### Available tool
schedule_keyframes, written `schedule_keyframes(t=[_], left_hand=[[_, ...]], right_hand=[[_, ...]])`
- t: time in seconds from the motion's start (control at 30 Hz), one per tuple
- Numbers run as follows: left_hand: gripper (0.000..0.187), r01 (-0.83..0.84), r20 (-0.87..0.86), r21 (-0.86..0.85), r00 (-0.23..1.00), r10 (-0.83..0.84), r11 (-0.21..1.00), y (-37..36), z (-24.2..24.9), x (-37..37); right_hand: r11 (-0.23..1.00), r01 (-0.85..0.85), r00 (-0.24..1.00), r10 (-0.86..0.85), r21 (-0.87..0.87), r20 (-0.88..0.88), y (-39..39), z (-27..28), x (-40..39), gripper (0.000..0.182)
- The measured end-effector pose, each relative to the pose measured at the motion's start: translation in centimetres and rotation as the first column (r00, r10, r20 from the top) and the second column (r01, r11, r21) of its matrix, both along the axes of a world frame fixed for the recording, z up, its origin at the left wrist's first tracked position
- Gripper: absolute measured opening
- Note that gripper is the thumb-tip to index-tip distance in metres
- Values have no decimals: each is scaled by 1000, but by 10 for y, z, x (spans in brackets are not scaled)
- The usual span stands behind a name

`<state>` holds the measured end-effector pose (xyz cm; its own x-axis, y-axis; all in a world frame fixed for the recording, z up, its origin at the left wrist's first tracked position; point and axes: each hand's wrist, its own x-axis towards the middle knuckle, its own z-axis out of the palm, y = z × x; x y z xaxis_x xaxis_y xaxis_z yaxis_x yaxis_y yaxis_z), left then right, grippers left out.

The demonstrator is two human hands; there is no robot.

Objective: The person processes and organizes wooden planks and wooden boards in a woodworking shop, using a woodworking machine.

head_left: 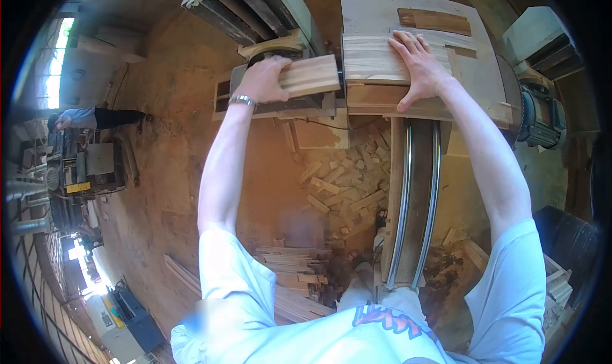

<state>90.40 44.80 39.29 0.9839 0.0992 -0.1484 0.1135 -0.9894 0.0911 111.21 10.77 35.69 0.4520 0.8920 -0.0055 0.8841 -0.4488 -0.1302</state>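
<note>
My left hand (pixel 264 81), with a metal watch at the wrist, is closed around the left part of a short bundle of pale wood strips (pixel 312 74). Its thumb is at the near side and its fingers reach over the far side. Across a narrow gap, a wider row of pale wood strips (pixel 373 58) lies on a flat machine table (pixel 363 13). My right hand (pixel 419 64) rests on this row with its fingers spread. The right thumb stretches toward a wooden bar (pixel 373 97) along the table's near edge.
Brown wood pieces (pixel 437 21) lie farther back on the table. Two metal rails (pixel 414 204) run from it toward my body. Offcuts (pixel 350 176) and stacked strips (pixel 293 268) cover parts of the floor. An electric motor (pixel 542 115) is at right; another person (pixel 95 118) stands far left.
</note>
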Motion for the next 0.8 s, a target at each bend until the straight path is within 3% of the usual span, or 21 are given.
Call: schedule_keyframes(t=[0.13, 0.17, 0.23, 0.3, 0.33, 0.37, 0.4, 0.47, 0.53, 0.67, 0.7, 0.8], left_hand=[[84, -152, 140, -217, 973, 185, 964, -5, -20, -102], [85, -257, 82, -387, 947, 311, 885, -24, -19, -138], [87, -320, 74, -559, 900, 430, 765, -79, -23, -212], [85, -425, -27, -646, 843, 538, 634, -149, -36, -285], [87, -455, -107, -740, 807, 581, 495, -185, -55, -327], [90, -530, -268, -802, 733, 626, 277, -224, -72, -367], [91, -615, -343, -733, 704, 622, 291, -266, -72, -399], [92, -714, -498, -694, 568, 655, 92, -340, -91, -465], [90, -748, -550, -658, 554, 625, 85, -391, -99, -517], [85, -778, -551, -571, 600, 580, 262, -437, -73, -567], [84, -769, -532, -573, 612, 586, 283, -439, -70, -575], [81, -765, -484, -583, 598, 639, 274, -442, -57, -591]], right_hand=[[999, 19, 1000, -19, -32, -1, 0, -1, 3, 159], [1000, 15, 1000, -15, -21, -12, -1, 0, 1, 160], [1000, 7, 1000, -6, 3, -28, -8, -3, -9, 159], [1000, -9, 999, 11, 26, -42, -17, -1, -25, 159], [999, -17, 999, 18, 28, -45, -24, -1, -36, 159], [999, -23, 999, 25, 32, -47, -31, -1, -48, 159], [999, -22, 998, 24, 40, -51, -38, 0, -61, 159], [1000, -17, 999, 16, -16, -48, -53, 2, -93, 160], [998, -9, 999, 7, -63, -34, -71, 5, -127, 160], [998, -23, 997, 17, -64, -81, -111, 10, -199, 155], [999, -33, 995, 30, -27, -92, -122, 15, -216, 145], [1000, 0, 952, -7, -25, -306, -145, 26, -240, 130]])
